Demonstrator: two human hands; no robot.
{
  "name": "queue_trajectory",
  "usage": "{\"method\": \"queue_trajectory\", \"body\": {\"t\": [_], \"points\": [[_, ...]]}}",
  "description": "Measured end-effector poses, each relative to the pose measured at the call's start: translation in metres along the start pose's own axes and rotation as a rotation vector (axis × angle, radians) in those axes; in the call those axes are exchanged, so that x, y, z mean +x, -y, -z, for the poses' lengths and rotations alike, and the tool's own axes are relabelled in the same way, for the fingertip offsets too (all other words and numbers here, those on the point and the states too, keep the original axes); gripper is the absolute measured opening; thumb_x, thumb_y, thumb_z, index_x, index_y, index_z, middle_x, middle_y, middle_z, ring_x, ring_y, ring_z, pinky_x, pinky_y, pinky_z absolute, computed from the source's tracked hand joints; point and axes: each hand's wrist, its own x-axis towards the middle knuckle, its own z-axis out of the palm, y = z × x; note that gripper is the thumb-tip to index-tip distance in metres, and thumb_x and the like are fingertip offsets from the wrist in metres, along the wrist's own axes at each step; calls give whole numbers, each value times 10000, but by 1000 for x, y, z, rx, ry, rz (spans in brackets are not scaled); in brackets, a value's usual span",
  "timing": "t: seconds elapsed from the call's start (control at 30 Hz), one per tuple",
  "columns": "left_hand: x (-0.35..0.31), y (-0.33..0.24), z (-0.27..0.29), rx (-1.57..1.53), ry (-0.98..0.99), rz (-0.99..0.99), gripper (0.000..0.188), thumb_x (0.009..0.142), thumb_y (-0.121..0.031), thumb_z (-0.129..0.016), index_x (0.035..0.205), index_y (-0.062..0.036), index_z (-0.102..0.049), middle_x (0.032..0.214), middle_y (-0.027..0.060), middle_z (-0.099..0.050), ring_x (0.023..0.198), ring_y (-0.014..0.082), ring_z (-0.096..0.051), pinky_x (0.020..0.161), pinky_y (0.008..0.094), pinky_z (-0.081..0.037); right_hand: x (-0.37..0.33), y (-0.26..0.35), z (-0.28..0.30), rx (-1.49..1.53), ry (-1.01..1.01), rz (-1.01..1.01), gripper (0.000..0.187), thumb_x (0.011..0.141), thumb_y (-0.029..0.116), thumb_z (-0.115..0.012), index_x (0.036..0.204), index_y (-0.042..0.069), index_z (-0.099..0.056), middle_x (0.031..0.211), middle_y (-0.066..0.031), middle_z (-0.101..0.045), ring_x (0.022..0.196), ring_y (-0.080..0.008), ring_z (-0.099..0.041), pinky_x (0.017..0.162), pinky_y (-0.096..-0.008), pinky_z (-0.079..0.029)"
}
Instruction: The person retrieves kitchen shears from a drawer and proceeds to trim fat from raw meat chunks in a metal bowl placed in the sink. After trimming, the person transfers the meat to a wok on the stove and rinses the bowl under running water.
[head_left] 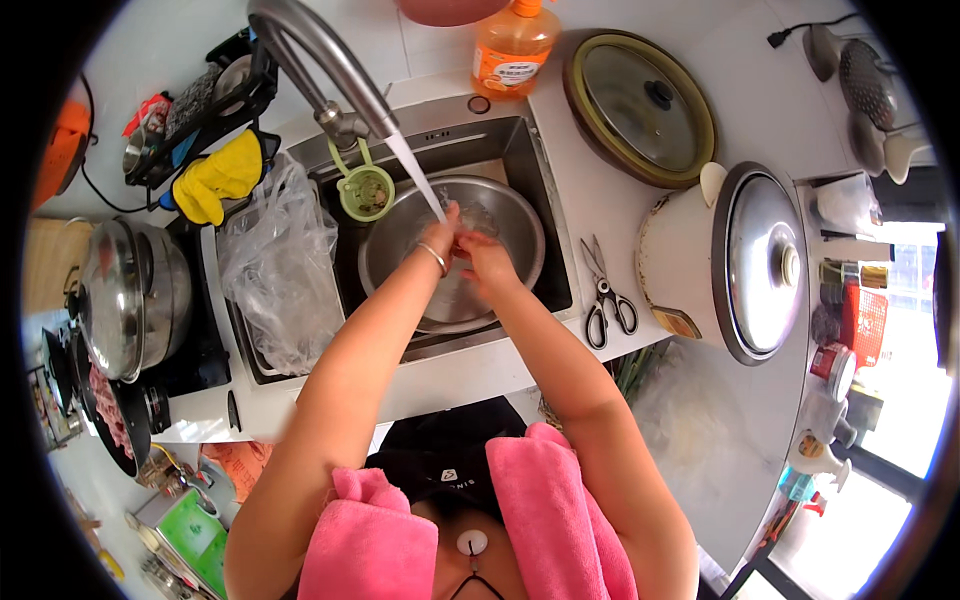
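Observation:
Water pours from the grey faucet over my hands, which are close together above a round steel basin in the sink. My left hand, with a silver bangle at the wrist, is closed right under the stream. Beside and slightly below it, my right hand is closed too, its bent fingers reaching toward the left hand. Clear splashing water or something see-through shows around the fingertips, and what they hold cannot be made out. A green strainer with bits in it hangs at the basin's upper left.
Crumpled clear plastic bags cover the sink's left side. Scissors lie right of the sink, near a lidded white pot. Behind stand an orange soap bottle and a glass lid. A yellow glove hangs from the black rack.

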Motion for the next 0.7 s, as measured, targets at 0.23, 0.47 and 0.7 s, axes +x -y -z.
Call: {"method": "queue_trajectory", "body": {"t": [0.23,0.47,0.7], "points": [[-34,11,58,697,33,-255,520,846,-303,-641,1215,47,-535,1176,154,-586,1086,217,-551,948,334,-403,-27,-1,38,-947,-26,554,189,820,125,-560,968,61,-658,972,-164,-649,911,-327,-620,770,-391,-493],[-103,22,114,458,-79,-545,381,811,-179,-659,1123,27,-587,1098,170,-631,1054,242,-594,899,316,-455,-102,30,120,-1277,-726,682,291,757,73,-564,1040,16,-599,993,-188,-599,948,-364,-568,825,-426,-472],[-120,31,120,643,-137,-650,327,791,-201,-644,1047,1,-619,1025,169,-651,968,295,-620,847,351,-475,-117,-14,168,-1485,-893,336,561,688,29,-601,1226,-27,-450,1098,-247,-497,989,-408,-507,871,-461,-445]]}}
